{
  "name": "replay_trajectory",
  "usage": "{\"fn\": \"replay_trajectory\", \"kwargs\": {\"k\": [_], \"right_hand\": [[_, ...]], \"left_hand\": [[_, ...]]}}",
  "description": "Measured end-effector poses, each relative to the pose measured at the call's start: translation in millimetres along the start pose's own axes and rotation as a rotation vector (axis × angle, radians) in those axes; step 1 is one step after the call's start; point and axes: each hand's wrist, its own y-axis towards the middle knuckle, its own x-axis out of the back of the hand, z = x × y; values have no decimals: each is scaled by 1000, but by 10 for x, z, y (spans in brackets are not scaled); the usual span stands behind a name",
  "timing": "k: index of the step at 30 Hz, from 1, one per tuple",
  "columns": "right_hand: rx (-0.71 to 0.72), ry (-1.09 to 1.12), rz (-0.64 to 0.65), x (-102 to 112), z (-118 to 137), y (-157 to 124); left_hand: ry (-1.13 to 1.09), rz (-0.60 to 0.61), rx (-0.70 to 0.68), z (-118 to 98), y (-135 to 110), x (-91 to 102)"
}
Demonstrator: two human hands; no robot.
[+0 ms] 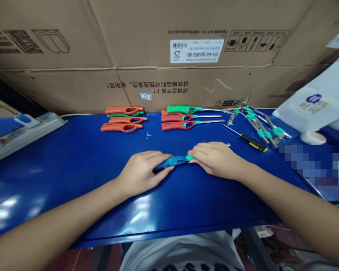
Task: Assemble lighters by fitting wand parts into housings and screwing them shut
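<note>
A blue gas lighter point(171, 162) with a teal collar lies on the blue table point(73, 169), held at both ends. My left hand point(142, 172) is closed over its handle. My right hand point(214, 158) is closed over the front part, and the tip of the metal tube point(228, 144) pokes out beyond the fingers. Behind them lie three assembled lighters point(186, 119), two orange and one green, with metal tubes. To their left sits a group of orange and green handle shells point(124, 119).
A black and yellow screwdriver point(250, 141) lies right of my right hand. Loose teal-and-metal lighter parts point(257, 122) are piled at the back right, beside a white bag point(316, 101). Cardboard boxes point(158, 56) wall off the back. A white power strip point(25, 130) sits far left.
</note>
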Motion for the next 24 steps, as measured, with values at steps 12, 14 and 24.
{"fn": "replay_trajectory", "kwargs": {"k": [12, 14, 24], "right_hand": [[22, 143, 107, -29, 75, -30], [-1, 192, 135, -23, 83, -30], [-55, 246, 107, -49, 137, -25]], "left_hand": [[154, -8, -140, -104, -49, 20], [225, -23, -174, -128, -59, 19], [149, 4, -52, -212, -83, 32]]}}
